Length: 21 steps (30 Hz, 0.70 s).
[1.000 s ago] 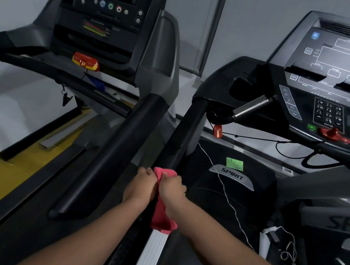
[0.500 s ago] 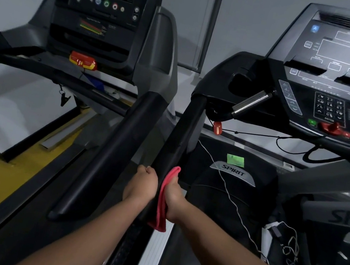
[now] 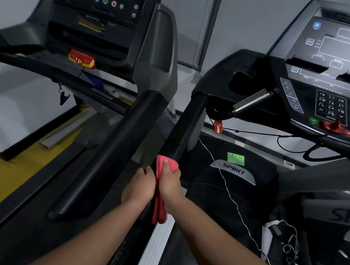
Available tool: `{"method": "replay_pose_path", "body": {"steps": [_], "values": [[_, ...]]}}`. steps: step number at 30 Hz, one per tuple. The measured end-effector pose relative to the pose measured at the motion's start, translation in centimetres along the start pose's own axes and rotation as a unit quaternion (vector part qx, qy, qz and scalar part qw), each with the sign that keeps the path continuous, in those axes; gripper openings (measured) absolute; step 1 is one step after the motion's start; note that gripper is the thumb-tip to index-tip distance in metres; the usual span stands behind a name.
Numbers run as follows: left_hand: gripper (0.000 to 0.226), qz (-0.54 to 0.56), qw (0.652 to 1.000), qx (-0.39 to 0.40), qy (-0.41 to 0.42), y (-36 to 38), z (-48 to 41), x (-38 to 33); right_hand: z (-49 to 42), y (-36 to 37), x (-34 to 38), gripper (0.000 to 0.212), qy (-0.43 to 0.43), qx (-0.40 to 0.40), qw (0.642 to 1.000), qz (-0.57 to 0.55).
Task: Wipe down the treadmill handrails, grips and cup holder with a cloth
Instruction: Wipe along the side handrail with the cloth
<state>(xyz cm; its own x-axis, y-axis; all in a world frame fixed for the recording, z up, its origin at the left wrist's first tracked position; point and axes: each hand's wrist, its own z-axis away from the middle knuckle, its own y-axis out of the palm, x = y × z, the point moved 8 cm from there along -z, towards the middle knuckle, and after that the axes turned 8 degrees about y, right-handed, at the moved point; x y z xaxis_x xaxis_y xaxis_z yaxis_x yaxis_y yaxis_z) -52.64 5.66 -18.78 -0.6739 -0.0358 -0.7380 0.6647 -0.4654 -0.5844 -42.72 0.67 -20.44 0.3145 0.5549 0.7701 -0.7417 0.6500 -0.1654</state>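
Your landmark is the black handrail [image 3: 183, 129], the left rail of the Spirit treadmill [image 3: 216, 198], which fills everything to the right of it. To the left of the handrail stands a second treadmill [image 3: 106, 36], whose own dark rail [image 3: 115, 152] runs just beside it. Up and to the right of the handrail's top end sits the Spirit console [image 3: 340, 67], with the cup holder [image 3: 241, 81] and a short metal grip [image 3: 252, 100] close to that end.

Your left hand [image 3: 141, 186] is on the left flank of the handrail's lower stretch, its fingers curled in round the rail, touching the cloth's edge. Your right hand [image 3: 170, 184] is on the right flank, directly opposite, closed round the cloth [image 3: 158, 207] with the thumb laid over its top. The red cloth is wrapped over the handrail between your two hands, and its loose end hangs down below them.

Just right of the handrail's upper part dangles a red safety clip [image 3: 218, 126]. A thin white cable [image 3: 234, 201] trails away to the right. A green sticker [image 3: 236, 158] lies near it.
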Motion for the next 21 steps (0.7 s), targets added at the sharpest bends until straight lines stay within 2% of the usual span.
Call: {"method": "replay_pose_path", "body": {"steps": [5, 10, 13, 15, 17, 21], "values": [[0.05, 0.017, 1.0, -0.009, 0.007, -0.1, 0.1, -0.1, -0.5, 1.1, -2.2, 0.067, 0.099, 0.126, 0.968, -0.195], [0.048, 0.021, 1.0, -0.011, 0.003, -0.1, -0.2, 0.2, -0.1, 1.3, -3.6, 0.074, 0.144, 0.148, 0.955, -0.212], [0.047, 0.014, 1.0, -0.014, 0.007, -0.1, -0.2, 0.2, -0.4, 0.8, -3.1, 0.072, 0.132, 0.092, 0.977, -0.138], [0.048, 0.002, 1.0, -0.013, 0.005, -0.1, -0.2, 0.3, -0.4, 0.5, -2.6, 0.073, 0.099, 0.038, 0.994, -0.016], [0.049, 0.008, 1.0, -0.009, 0.002, -0.1, -0.4, 0.5, -0.4, 0.9, -2.0, 0.075, 0.06, 0.018, 0.993, 0.096], [0.064, 0.043, 0.999, -0.018, 0.004, -0.3, 0.1, 0.5, -1.0, 1.1, -1.3, 0.078, 0.08, 0.016, 0.99, 0.117]]}}
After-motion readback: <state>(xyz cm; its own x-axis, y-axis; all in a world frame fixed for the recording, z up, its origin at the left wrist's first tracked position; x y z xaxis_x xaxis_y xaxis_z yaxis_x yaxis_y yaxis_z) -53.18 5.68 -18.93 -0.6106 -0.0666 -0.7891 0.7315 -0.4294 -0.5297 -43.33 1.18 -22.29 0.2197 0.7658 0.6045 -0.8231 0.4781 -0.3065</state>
